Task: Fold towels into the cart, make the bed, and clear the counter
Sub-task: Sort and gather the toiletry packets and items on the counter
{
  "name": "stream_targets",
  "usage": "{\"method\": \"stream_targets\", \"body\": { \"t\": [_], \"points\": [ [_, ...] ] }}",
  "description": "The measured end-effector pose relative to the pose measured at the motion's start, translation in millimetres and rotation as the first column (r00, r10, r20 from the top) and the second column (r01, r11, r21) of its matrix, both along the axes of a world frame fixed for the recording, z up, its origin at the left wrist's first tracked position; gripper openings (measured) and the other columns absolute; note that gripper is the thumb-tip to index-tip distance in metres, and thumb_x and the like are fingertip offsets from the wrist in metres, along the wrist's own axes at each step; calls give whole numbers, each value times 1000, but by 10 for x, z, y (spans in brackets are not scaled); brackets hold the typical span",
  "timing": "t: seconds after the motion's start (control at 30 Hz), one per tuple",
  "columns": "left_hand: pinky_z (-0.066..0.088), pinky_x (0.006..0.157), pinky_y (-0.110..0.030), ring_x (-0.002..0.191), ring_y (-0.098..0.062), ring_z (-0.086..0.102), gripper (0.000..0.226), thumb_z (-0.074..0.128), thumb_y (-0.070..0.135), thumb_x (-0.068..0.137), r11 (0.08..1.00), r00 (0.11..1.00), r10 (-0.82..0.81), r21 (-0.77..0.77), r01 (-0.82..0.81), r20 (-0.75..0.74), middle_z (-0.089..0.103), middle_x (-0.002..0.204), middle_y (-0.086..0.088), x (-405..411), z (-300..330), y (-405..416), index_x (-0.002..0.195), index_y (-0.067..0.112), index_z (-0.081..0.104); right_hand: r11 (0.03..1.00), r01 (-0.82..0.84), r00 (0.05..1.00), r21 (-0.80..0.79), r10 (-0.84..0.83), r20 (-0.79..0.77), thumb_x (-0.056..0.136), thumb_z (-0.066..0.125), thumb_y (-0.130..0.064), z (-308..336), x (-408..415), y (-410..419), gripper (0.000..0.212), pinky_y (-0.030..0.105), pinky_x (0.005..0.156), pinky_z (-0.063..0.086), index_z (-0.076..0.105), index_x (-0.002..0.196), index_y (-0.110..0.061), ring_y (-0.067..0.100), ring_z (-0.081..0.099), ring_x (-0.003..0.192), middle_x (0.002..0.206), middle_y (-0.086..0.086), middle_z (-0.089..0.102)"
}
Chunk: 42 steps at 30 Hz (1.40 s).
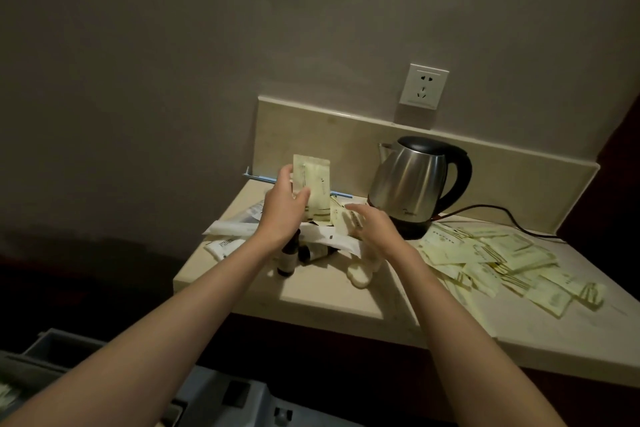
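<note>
Left hand (284, 204) pinches a pale yellow sachet (312, 184) upright above the back-left of the bench (322, 295); right hand (372, 229) is flat, fingers straight, over a second sachet (341, 217) just left of the kettle (414, 184). Under the hands: white packets (228, 229), two small dark bottles (287, 258), a white tube (362, 272). More yellow sachets (498, 263) lie scattered right of the kettle; grey cart (221, 395) sits below the bench edge.

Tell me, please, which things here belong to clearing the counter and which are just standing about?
Job: packet held in left hand; right hand on another packet; scattered packets; small bottles; counter.
Standing about: kettle, wall socket.
</note>
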<state>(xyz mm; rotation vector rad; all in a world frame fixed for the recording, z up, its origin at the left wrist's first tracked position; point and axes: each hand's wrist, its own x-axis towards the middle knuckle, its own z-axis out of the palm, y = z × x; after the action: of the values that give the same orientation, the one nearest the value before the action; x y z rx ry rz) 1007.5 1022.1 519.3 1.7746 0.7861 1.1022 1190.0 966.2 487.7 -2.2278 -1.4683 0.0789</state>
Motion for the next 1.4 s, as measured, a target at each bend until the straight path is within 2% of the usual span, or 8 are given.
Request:
{"method": "stream_targets", "body": {
  "t": [0.2,0.33,0.47,0.6,0.7,0.97,1.23,1.4],
  "points": [
    [53,74,-38,86,-27,64,65,48,7,95,996,993,61,-74,-54,103,54,131,-19,-35,-85,156,144,39,18,985,-34,999,-171,40,31,75,51,16,-122,90,102,78,32,89,48,44,141,-26,25,52,119,139,6,49],
    [45,80,-21,97,-4,58,28,45,7,97,994,995,70,75,-74,64,63,115,5,-39,-59,113,113,22,63,998,-17,987,63,7,163,89,53,1,-90,100,13,37,40,81,52,66,118,-18,26,62,101,114,6,68],
    [39,67,-7,73,10,49,31,39,10,99,991,995,100,87,-98,-11,61,108,12,-61,-28,91,115,17,65,931,43,993,363,-82,91,88,55,4,126,-12,-164,29,29,84,48,70,110,-7,24,63,99,104,9,71],
    [54,72,-31,67,-10,52,33,38,14,97,998,998,53,22,-53,-24,63,103,3,-57,45,46,114,15,66,805,49,998,592,-16,-60,84,65,-4,392,-291,-339,18,5,82,32,75,95,-15,6,41,101,103,-4,61],
    [50,88,-40,88,-17,54,37,37,31,99,994,1000,-20,-111,19,-7,60,103,1,-74,126,-10,113,15,67,738,48,945,673,185,-270,82,64,4,471,-517,-455,24,7,80,43,74,86,-17,1,48,92,98,-8,53],
    [55,64,-19,96,-8,57,41,63,23,90,945,974,-143,-269,188,178,49,123,1,-94,100,-131,128,12,52,771,2,859,637,324,-396,82,63,9,246,-807,-479,23,15,72,51,74,90,-9,2,59,97,103,-2,63],
    [42,96,-27,120,-10,46,40,57,2,87,998,997,-50,27,49,66,54,123,10,-221,12,105,121,23,56,875,27,900,483,189,-393,84,54,8,49,-503,-165,39,32,86,54,67,104,-22,6,56,107,117,-6,57],
    [45,68,-15,76,-17,60,36,47,3,92,998,1000,8,61,-7,-18,57,126,10,-301,-57,307,121,22,59,959,82,932,271,22,-361,81,56,8,-2,-219,98,44,20,87,45,64,118,-15,14,53,115,121,-1,59]
  ]
}}
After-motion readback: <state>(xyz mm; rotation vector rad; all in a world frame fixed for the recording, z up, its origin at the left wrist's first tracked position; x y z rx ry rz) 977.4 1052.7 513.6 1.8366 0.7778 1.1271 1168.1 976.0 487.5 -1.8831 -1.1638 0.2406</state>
